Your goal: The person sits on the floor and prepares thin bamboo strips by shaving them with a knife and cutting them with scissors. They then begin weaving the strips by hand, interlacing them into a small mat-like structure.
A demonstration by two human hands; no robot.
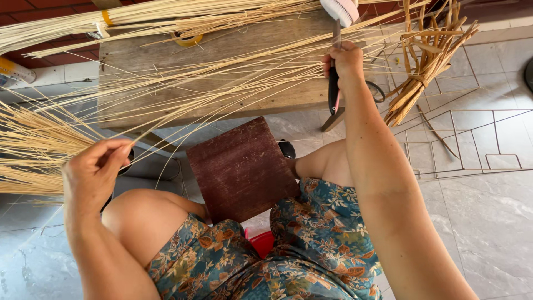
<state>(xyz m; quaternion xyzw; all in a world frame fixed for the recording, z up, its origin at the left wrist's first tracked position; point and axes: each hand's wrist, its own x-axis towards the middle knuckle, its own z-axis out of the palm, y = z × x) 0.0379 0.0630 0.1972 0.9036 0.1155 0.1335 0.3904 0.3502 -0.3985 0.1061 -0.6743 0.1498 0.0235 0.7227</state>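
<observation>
My left hand (94,166) pinches thin pale straw strands (183,89) that fan out from it across the wooden bench (222,50). My right hand (345,60) is raised over the bench's right end, closed around a black-handled tool (333,91) that hangs below the fist. A white ribbed object (340,10) sits just above that hand at the top edge. A dark red-brown wooden board (241,169) rests between my knees.
Thick straw bundles (33,150) lie at the left and along the top. A tied bunch of flat cane strips (427,61) leans at the right. A thin wire frame (466,144) lies on the grey tiles. A yellow tape roll (186,39) sits on the bench.
</observation>
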